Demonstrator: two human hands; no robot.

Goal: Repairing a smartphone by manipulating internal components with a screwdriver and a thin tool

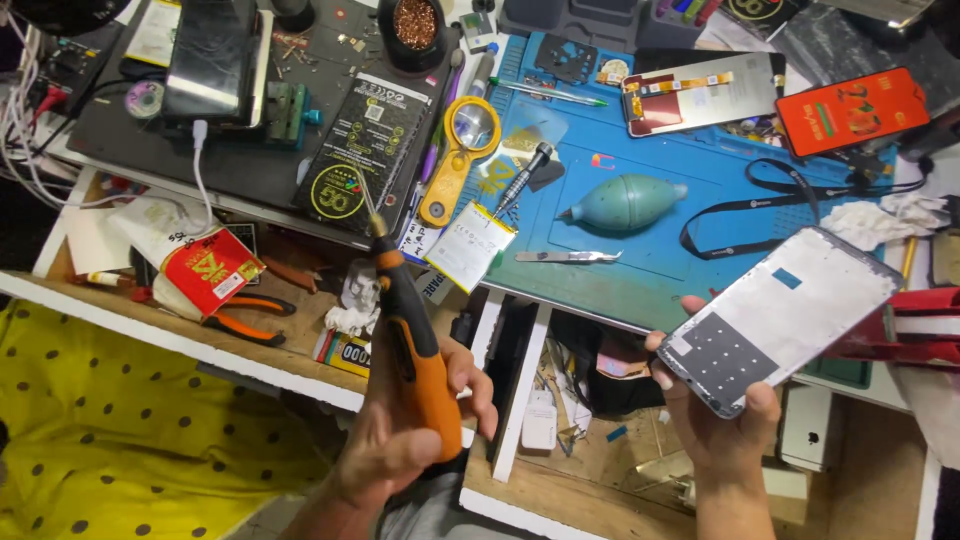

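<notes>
My left hand point(405, 425) grips an orange and black electric screwdriver point(412, 335) by its orange handle, with the thin metal bit pointing up and away toward a black phone battery point(368, 150). My right hand point(715, 405) holds a bare phone frame point(780, 318) by its lower end, inner side up, showing white and a dark patch. The frame tilts out over the front edge of the blue repair mat point(700, 215). The two hands are well apart.
On the mat lie a teal air blower point(625, 203), tweezers point(568, 257), a small battery point(468, 247), a yellow magnifier point(458, 160), a precision screwdriver point(522, 178), a black lanyard point(770, 215) and a phone screen point(700, 95). An orange phone point(850, 110) sits far right. Pliers point(245, 315) lie left.
</notes>
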